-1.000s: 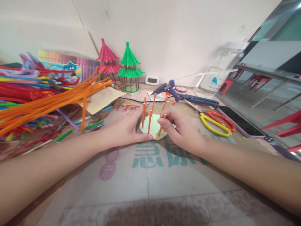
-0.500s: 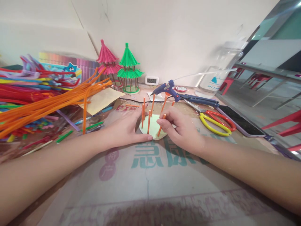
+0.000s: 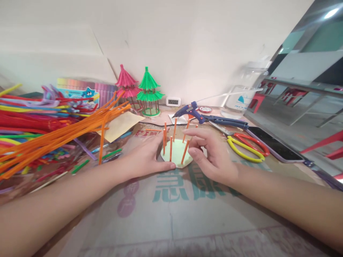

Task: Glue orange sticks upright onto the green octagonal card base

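A small pale green card base [image 3: 177, 153] lies on the cardboard with several short orange sticks [image 3: 170, 148] standing up from it. My left hand [image 3: 146, 157] rests against the base's left edge, thumb laid along its front, fingers flat. My right hand [image 3: 214, 155] hovers just right of the base, fingers spread and curved, holding nothing. Its thumb tip is close to a leaning orange stick [image 3: 184, 151] without gripping it.
A big heap of coloured pipe cleaners [image 3: 40, 125] fills the left side. Pink [image 3: 127, 84] and green [image 3: 148, 87] pagoda models stand at the back. A blue glue gun [image 3: 191, 110], yellow-red scissors [image 3: 245, 144], a phone [image 3: 273, 142] and a clear jar [image 3: 242, 92] lie to the right.
My right hand has let go of the leaning orange stick and opened, drawing slightly right. The view has tilted upward, so everything sits lower in the frame. My left hand stays on the base.
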Motion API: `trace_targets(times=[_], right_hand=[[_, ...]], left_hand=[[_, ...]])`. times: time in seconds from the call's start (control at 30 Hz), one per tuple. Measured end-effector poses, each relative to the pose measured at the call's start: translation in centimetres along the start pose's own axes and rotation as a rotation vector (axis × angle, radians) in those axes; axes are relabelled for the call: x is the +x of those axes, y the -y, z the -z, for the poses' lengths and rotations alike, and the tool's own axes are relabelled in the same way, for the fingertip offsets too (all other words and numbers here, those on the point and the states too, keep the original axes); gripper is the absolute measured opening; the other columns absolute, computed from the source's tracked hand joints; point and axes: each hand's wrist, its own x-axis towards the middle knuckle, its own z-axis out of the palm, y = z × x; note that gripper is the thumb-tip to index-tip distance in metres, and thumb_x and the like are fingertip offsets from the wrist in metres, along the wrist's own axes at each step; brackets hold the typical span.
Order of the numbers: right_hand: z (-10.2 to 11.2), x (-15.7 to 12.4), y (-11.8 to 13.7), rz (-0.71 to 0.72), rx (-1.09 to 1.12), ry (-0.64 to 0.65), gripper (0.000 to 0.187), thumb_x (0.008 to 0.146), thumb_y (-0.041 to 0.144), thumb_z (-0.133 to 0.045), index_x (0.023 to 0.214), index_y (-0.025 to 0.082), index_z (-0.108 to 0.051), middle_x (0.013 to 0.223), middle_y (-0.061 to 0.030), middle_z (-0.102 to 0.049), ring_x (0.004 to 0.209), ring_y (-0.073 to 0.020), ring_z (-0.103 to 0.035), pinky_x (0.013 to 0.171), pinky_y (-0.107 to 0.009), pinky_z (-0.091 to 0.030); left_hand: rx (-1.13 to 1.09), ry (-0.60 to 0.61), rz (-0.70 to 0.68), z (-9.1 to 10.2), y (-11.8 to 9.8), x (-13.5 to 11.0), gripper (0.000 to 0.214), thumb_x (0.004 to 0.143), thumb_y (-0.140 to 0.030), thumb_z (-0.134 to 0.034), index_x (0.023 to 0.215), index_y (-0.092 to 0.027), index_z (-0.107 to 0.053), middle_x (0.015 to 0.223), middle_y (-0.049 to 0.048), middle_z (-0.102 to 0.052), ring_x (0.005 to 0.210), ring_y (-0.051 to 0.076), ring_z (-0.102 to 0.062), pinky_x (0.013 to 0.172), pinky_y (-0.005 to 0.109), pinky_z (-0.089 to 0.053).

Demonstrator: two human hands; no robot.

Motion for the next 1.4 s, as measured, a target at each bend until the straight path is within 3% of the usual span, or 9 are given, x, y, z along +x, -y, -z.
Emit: trace_targets(times=[0.3, 0.43, 0.63, 0.8, 1.17, 1.4], right_hand=[[-0.37, 0.18, 0.10, -0.138, -0.057, 0.032, 0.025, 0.098, 0.026, -0.055, 0.123, 0.021, -0.054, 0.069, 0.0038, -0.059, 0.057, -0.0117, -0.054, 0.053, -0.023, -0.042], [-0.32, 0.49, 0.03, -0.174, -0.113, 0.081, 0.017, 0.099, 0.034, -0.055, 0.099, 0.020, -0.064, 0.067, 0.0018, -0.063, 0.056, -0.0118, -0.055, 0.053, -0.023, -0.040], [-0.53, 0.72, 0.09, -0.162, -0.211, 0.128, 0.030, 0.101, 0.031, -0.049, 0.074, 0.019, -0.057, 0.065, 0.0004, -0.061, 0.059, -0.0120, -0.055, 0.057, -0.023, -0.038], [-0.65, 0.70, 0.11, -0.122, -0.231, 0.140, 0.032, 0.101, 0.030, -0.049, 0.071, 0.020, -0.052, 0.062, 0.0022, -0.056, 0.057, -0.0108, -0.051, 0.056, -0.021, -0.034], [-0.54, 0.71, -0.02, -0.111, -0.250, 0.122, 0.032, 0.100, 0.026, -0.050, 0.069, 0.019, -0.050, 0.060, 0.0044, -0.053, 0.055, -0.0088, -0.047, 0.054, -0.020, -0.031], [-0.48, 0.70, 0.02, -0.128, -0.257, 0.134, 0.031, 0.100, 0.028, -0.051, 0.070, 0.019, -0.052, 0.060, 0.0041, -0.053, 0.055, -0.0089, -0.048, 0.054, -0.020, -0.032]], left_hand=[[-0.013, -0.008, -0.006, 0.12, -0.03, -0.26, 0.086, 0.082, -0.050, -0.075, 0.153, -0.028, -0.031, 0.154, 0.0112, -0.046, 0.140, 0.033, -0.045, 0.115, 0.052, -0.040], [0.007, -0.012, 0.018, 0.09, 0.10, -0.37, 0.081, 0.080, -0.052, -0.075, 0.148, -0.030, -0.037, 0.148, 0.0102, -0.053, 0.134, 0.035, -0.051, 0.109, 0.051, -0.046], [0.033, -0.019, 0.007, 0.19, -0.01, -0.39, 0.088, 0.081, -0.048, -0.075, 0.153, -0.029, -0.029, 0.153, 0.0107, -0.048, 0.139, 0.034, -0.046, 0.113, 0.050, -0.042], [0.025, -0.013, 0.035, 0.14, -0.05, -0.40, 0.086, 0.080, -0.048, -0.077, 0.152, -0.028, -0.034, 0.149, 0.0096, -0.052, 0.133, 0.034, -0.052, 0.110, 0.048, -0.045], [0.017, 0.008, 0.034, 0.06, -0.01, -0.23, 0.086, 0.082, -0.049, -0.075, 0.153, -0.028, -0.032, 0.156, 0.0088, -0.044, 0.140, 0.031, -0.045, 0.114, 0.045, -0.039], [0.007, 0.006, 0.042, 0.04, 0.07, -0.26, 0.087, 0.081, -0.049, -0.075, 0.154, -0.027, -0.032, 0.155, 0.0085, -0.046, 0.139, 0.032, -0.047, 0.114, 0.046, -0.041]])
